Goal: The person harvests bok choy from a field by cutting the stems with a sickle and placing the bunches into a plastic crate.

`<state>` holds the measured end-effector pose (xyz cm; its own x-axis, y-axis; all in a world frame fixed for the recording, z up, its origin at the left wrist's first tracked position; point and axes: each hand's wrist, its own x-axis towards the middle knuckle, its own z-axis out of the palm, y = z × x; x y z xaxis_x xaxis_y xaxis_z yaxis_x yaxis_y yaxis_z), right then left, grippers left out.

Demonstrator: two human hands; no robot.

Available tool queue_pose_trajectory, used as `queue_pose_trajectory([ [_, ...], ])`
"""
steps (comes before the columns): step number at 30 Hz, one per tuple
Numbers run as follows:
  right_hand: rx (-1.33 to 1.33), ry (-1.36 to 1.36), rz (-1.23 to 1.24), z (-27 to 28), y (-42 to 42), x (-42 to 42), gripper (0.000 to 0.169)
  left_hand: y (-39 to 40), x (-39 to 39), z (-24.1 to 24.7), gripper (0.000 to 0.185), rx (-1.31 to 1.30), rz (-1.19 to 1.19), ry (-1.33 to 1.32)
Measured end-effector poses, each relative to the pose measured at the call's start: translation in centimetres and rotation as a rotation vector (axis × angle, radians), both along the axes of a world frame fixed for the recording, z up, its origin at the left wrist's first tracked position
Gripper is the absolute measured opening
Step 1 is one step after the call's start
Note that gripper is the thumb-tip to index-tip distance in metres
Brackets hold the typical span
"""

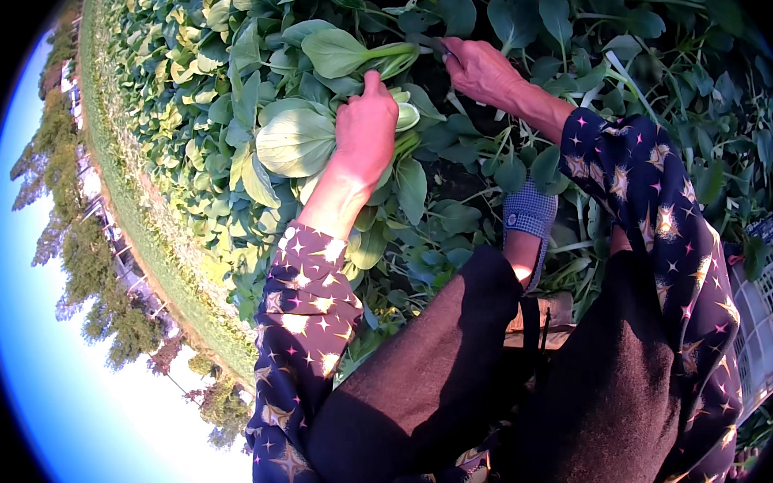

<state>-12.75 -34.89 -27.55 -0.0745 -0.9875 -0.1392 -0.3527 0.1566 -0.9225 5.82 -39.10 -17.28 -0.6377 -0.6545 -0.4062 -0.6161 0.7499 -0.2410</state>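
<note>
My left hand (367, 121) is closed around a head of bok choy (296, 142). Its broad pale-green leaves spread to the left of the wrist, and pale stalk bases show right of the knuckles. Just beyond my fingertips lies another bok choy plant (391, 57), its stalk end pointing toward my right hand (482, 73). A small knife (428, 42) is gripped in that hand, its blade reaching left to the base of this plant. My fingers hide most of the handle. Whether the blade touches the stalk is hard to tell.
Dense leafy greens (190, 90) fill the ground to the left. Low plants (457, 219) surround my checked cloth shoe (530, 210). At the far right stands a white plastic crate (772, 285). Part of a low wooden seat (555, 311) shows between my legs.
</note>
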Motion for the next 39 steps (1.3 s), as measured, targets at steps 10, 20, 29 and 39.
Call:
queue_pose_trajectory([
  [10,0.009,0.127,0.093,1.1,5.4,-0.6,0.034,-0.8,1.3,0.8,0.030,0.075,0.035,0.019],
  [20,-0.142,-0.648,-0.353,11.4,11.1,-12.3,0.079,2.2,-11.4,13.3,0.070,1.153,0.481,0.797],
  [29,0.172,-0.271,-0.519,14.0,16.3,-20.8,0.046,3.7,-17.8,7.8,0.092,1.939,0.939,1.081],
  [39,0.240,-0.245,-0.572,19.3,21.0,-23.2,0.045,6.2,-24.3,4.6,0.063,1.981,0.736,0.851],
])
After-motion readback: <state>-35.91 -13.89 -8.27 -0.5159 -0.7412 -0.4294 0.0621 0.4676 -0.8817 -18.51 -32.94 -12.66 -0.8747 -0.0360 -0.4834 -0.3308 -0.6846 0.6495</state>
